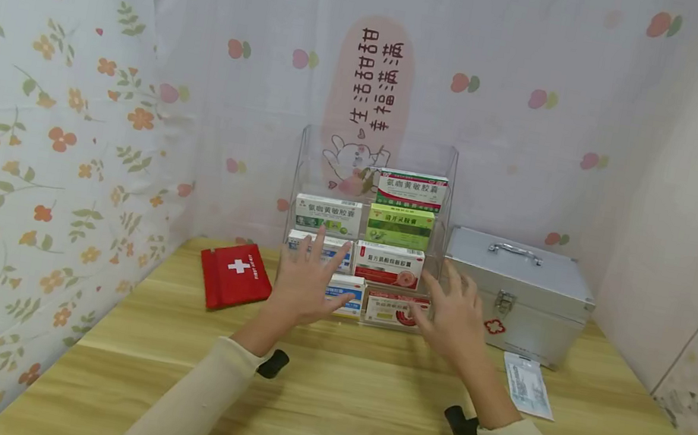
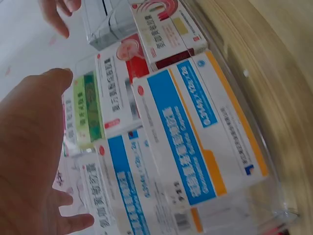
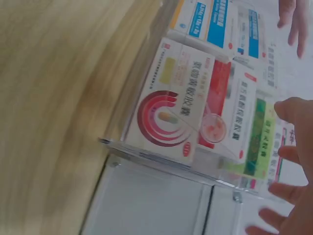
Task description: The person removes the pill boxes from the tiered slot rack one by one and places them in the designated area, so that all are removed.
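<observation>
A clear tiered rack (image 1: 451, 188) holds several medicine boxes in two columns. My left hand (image 1: 304, 287) is in front of its left side, fingers spread, partly covering a blue-and-white box (image 1: 346, 295) on the bottom tier. Fingers also spread, my right hand (image 1: 458, 319) is by the rack's right side, near a white box with red rings (image 3: 164, 112). A white-and-red box (image 1: 388, 264) and a green box (image 1: 399, 227) sit higher in the right column. Neither hand grips anything; whether the fingertips touch the rack, I cannot tell.
A silver metal case (image 1: 518, 284) with a handle stands right of the rack, a small clear packet (image 1: 529, 386) before it. Left of the rack lies a red first aid pouch (image 1: 235, 277). Patterned curtains (image 1: 241, 76) enclose the wooden table (image 1: 357, 419).
</observation>
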Motion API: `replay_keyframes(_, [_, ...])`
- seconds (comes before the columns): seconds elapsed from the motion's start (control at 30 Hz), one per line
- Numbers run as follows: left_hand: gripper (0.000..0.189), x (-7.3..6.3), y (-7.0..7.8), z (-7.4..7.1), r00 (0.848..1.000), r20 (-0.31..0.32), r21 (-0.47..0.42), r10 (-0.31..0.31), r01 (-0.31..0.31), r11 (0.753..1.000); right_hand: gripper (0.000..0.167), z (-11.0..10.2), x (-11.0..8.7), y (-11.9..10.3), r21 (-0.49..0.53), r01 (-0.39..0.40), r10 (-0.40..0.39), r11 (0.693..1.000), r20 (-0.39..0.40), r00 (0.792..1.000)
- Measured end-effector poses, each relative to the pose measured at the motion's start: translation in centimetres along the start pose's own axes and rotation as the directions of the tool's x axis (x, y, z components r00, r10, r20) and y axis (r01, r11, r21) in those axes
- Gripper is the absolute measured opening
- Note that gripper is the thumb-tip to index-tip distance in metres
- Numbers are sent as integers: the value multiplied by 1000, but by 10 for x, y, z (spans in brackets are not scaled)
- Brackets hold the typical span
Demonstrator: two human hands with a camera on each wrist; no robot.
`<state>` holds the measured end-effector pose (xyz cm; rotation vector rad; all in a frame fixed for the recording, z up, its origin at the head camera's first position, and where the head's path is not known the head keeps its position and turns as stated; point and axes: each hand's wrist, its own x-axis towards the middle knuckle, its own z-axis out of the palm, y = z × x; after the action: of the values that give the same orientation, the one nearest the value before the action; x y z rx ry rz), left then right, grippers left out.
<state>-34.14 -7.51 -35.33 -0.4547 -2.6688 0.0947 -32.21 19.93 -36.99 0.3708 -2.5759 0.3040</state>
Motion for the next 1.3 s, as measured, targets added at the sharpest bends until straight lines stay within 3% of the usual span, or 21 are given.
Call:
replay_keyframes(0.13, [90,-3,-15,5,998,-30,-90,-51,48,995,51,5,2,1,160,-7,5,987,13,1000])
replay_keyframes(0.27, [91,-4,-29,14,992,-28,-197,-126,119,973,42,12,7,3,264,-23,11,964,45,999])
replay_keyframes(0.43, [97,-6,-46,29,982,26,-297,-186,186,937,36,19,11,5,283,-56,33,957,86,996])
replay_keyframes(0.67, [98,-14,-69,46,976,53,-378,-213,217,900,29,24,14,6,304,-65,30,950,118,992])
replay_keyframes(1.0, [99,-18,-80,54,964,142,-515,-225,266,815,22,32,17,10,305,-39,-6,951,147,989])
replay_keyframes(1.3, [107,-16,-90,63,969,155,-506,-193,246,827,21,40,24,11,280,-7,-42,960,170,985])
